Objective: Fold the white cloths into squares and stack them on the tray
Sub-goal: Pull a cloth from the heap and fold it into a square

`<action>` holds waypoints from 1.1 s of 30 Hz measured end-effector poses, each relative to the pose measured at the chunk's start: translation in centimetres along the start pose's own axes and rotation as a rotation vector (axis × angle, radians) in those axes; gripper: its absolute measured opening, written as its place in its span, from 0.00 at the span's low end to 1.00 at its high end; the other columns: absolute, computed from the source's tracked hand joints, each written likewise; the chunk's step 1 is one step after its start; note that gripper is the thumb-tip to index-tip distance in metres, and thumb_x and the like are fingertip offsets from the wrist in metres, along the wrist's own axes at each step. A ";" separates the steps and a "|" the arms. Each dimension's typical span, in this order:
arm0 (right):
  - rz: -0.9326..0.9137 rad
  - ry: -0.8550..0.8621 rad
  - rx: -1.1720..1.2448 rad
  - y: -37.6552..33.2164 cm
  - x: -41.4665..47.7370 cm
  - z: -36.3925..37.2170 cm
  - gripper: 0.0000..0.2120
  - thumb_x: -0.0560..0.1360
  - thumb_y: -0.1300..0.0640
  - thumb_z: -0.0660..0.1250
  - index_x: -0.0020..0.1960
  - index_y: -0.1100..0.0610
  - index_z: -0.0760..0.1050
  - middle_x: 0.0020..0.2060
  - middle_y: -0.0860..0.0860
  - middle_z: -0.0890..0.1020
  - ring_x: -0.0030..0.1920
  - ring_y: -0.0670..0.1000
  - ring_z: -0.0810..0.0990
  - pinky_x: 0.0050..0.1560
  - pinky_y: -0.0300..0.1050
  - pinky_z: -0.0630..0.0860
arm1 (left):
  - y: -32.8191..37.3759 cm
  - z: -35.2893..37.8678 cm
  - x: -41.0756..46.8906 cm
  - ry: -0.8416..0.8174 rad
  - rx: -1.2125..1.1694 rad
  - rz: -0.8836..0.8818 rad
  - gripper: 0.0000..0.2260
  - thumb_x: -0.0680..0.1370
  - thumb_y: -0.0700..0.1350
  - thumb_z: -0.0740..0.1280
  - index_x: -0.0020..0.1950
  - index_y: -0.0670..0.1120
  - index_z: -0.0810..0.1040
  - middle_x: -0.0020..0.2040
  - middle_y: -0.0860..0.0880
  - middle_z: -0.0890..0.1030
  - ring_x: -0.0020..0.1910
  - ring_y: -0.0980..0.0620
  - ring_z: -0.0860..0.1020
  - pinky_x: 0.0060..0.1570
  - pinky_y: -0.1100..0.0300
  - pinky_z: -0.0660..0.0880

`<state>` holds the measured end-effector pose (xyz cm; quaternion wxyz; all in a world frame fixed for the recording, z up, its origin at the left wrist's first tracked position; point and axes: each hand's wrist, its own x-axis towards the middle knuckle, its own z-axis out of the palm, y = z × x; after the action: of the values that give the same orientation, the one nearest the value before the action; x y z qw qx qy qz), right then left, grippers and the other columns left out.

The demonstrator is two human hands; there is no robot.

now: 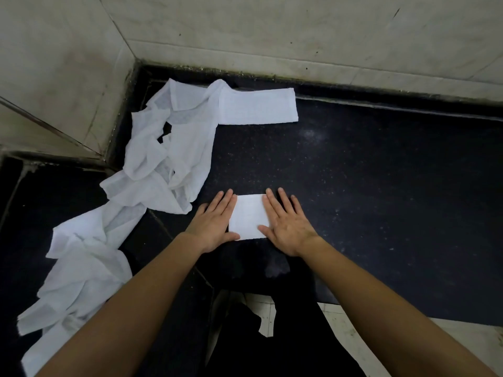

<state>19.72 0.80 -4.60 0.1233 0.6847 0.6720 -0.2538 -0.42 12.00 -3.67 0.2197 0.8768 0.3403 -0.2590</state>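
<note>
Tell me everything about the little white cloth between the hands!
The folded cloth is a small, plain white, nearly square pad with crisp edges, seemingly thin fabric in flat layers. It lies flat on the dark speckled counter before the person. The left hand lies flat along its left edge, thumb at the near corner; the right hand lies flat over its right edge. The loose cloths lie apart, to its left.

Cloth [249,216] sides under left hand [215,225], right hand [288,227]

white folded cloth [249,216]; white loose cloths [168,148]; black speckled counter [381,186]; pale grey wall tiles [272,28].
</note>
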 end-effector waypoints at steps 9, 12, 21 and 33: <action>0.071 0.044 0.233 0.1 -0.1 -0.5 0.40 0.81 0.37 0.56 0.82 0.56 0.41 0.82 0.54 0.43 0.81 0.58 0.44 0.80 0.59 0.48 | -1.0 1.5 -0.4 -0.005 0.057 -0.014 0.54 0.73 0.68 0.66 0.79 0.47 0.30 0.79 0.51 0.31 0.79 0.51 0.33 0.78 0.42 0.43; 0.301 0.258 0.590 -0.8 -0.4 -1.3 0.36 0.80 0.41 0.62 0.80 0.56 0.55 0.74 0.56 0.66 0.72 0.56 0.68 0.71 0.53 0.68 | -0.8 1.4 -0.6 -0.006 0.000 -0.008 0.56 0.70 0.73 0.64 0.79 0.48 0.32 0.77 0.54 0.30 0.78 0.53 0.33 0.78 0.42 0.41; 0.584 0.036 0.872 -1.0 1.0 -2.1 0.17 0.79 0.46 0.66 0.64 0.52 0.78 0.55 0.50 0.83 0.54 0.51 0.80 0.49 0.44 0.75 | -0.9 1.9 -0.4 0.132 0.013 -0.017 0.44 0.77 0.69 0.57 0.81 0.49 0.38 0.82 0.52 0.40 0.80 0.52 0.39 0.78 0.45 0.44; 0.508 0.232 1.428 -0.7 -1.1 -5.6 0.09 0.76 0.56 0.73 0.54 0.56 0.77 0.50 0.54 0.85 0.49 0.51 0.84 0.49 0.44 0.81 | 2.0 -0.8 -2.4 0.414 -1.151 -0.375 0.23 0.81 0.54 0.65 0.75 0.47 0.69 0.74 0.46 0.70 0.70 0.50 0.70 0.71 0.53 0.67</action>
<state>20.11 2.76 0.80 -0.3656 0.7539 0.1755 -0.5169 -0.30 9.99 -1.18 0.5360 0.5760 0.6081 0.1057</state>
